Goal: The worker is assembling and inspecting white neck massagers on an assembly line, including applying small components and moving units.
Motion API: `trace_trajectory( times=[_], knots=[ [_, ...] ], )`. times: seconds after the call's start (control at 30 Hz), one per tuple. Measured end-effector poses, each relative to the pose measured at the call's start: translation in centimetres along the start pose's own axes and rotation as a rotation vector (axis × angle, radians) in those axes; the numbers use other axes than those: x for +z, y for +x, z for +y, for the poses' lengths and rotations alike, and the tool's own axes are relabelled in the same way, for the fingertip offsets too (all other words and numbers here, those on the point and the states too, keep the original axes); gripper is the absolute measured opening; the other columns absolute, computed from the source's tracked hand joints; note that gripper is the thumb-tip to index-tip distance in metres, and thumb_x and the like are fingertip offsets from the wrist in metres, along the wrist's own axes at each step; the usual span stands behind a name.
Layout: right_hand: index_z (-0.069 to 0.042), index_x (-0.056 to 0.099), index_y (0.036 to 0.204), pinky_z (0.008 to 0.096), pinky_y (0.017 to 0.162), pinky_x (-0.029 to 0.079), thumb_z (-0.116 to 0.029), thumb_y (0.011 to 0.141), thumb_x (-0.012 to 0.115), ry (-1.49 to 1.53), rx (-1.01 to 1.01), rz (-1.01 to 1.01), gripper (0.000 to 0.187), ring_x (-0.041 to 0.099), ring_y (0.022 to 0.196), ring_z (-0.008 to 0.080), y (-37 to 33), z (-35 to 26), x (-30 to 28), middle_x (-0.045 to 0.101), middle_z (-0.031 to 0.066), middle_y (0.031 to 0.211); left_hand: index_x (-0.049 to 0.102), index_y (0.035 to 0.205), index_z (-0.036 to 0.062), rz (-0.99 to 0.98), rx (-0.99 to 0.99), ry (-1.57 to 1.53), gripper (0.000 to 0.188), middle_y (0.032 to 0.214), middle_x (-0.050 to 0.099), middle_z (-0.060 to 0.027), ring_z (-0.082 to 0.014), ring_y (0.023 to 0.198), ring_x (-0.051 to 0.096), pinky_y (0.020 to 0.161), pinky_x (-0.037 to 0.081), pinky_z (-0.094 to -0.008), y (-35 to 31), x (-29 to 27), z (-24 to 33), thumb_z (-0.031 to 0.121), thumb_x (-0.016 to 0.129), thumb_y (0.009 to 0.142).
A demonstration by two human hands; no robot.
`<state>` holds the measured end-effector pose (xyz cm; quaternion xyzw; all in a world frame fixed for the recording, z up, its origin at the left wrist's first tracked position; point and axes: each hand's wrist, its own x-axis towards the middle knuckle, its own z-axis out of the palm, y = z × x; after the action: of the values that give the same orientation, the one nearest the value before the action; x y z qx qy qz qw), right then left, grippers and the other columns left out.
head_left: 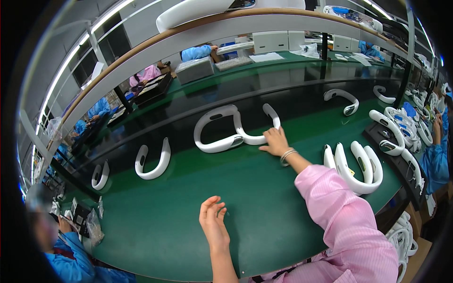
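My right hand (pixel 276 142), with a bracelet at the wrist and a pink sleeve behind it, has its fingers on the bend of a white U-shaped neck fan (pixel 271 114) at the middle of the green table. That fan's far end stands up past my fingers, and my hand covers part of the bend. Touching it on the left is another white neck fan (pixel 213 147), with a dark oval patch on its band. Nearer the front, my left hand (pixel 214 221) is raised above the tabletop, fingers loosely curled and apart, holding nothing.
More neck fans stand at left (pixel 155 173). A close cluster of neck fans (pixel 363 186) sits beside my right arm. Beyond it, a black tray (pixel 373 129) carries more white parts. A shelf rail (pixel 226 18) crosses above. Co-workers in blue sit at both sides.
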<state>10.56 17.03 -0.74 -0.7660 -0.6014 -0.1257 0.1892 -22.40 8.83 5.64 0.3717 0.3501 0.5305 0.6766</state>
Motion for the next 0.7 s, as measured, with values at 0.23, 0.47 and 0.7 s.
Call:
trace_trajectory(
  times=[0.23, 0.47, 0.7],
  knots=[
    [-0.005, 0.058, 0.097, 0.0385, 0.079, 0.036, -0.023, 0.076, 0.064, 0.196, -0.103, 0.241, 0.028, 0.046, 0.088, 0.0271, -2.0, 0.4, -13.1, 0.055, 0.0122, 0.088, 0.055, 0.104, 0.0021, -0.079, 0.141, 0.315, 0.021, 0.109, 0.055, -0.0093, -0.0169, 0.099, 0.053, 0.084, 0.042, -0.0294, -0.2, 1.2, -0.3, 0.006, 0.048, 0.084],
    [-0.001, 0.060, 0.097, 0.0275, 0.074, 0.036, -0.034, 0.084, 0.057, 0.900, -0.170, -0.295, 0.035, 0.045, 0.083, 0.0144, -10.8, -3.0, -27.3, 0.051, 0.0053, 0.084, 0.038, 0.131, -0.0012, -0.542, 0.773, 0.701, 0.053, 0.134, 0.041, -0.0177, -0.0298, 0.125, 0.039, 0.102, 0.031, -0.0376, -2.6, 4.0, 2.0, 0.024, 0.052, 0.087],
    [0.003, 0.059, 0.100, 0.0261, 0.081, 0.040, -0.031, 0.086, 0.057, 1.406, 0.003, -0.448, 0.036, 0.054, 0.087, 0.0126, -15.0, -3.9, -26.3, 0.059, 0.0052, 0.089, 0.047, 0.117, -0.0060, -1.057, -0.217, 0.106, 0.041, 0.090, 0.060, -0.0115, -0.0169, 0.085, 0.061, 0.073, 0.047, -0.0279, -6.1, 3.1, 2.2, 0.024, 0.048, 0.089]
  ],
)
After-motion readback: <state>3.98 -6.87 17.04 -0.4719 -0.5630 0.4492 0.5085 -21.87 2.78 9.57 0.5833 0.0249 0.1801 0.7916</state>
